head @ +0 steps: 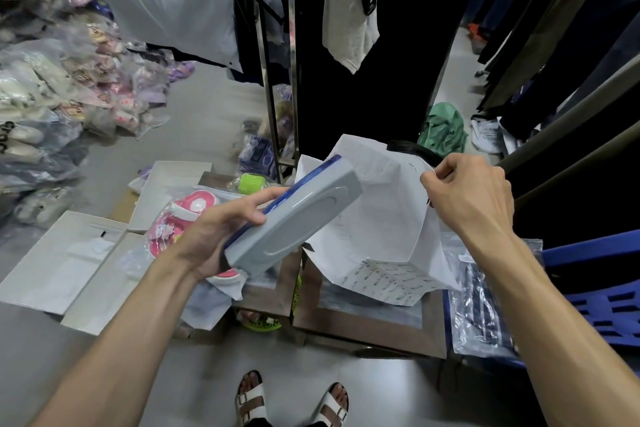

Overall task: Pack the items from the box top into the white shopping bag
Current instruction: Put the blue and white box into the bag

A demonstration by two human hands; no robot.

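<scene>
Box top (374,322): brown flaps, lower centre of frame, bag standing on it.
White shopping bag (381,218): centre right, mouth open, upright.
Grey case (294,215): blue-edged, tilted, centre frame, its upper end at bag mouth.
Pink item (188,215): left of case, on box.
Left hand (221,236): closed around grey case.
Right hand (467,191): pinching bag rim.
</scene>
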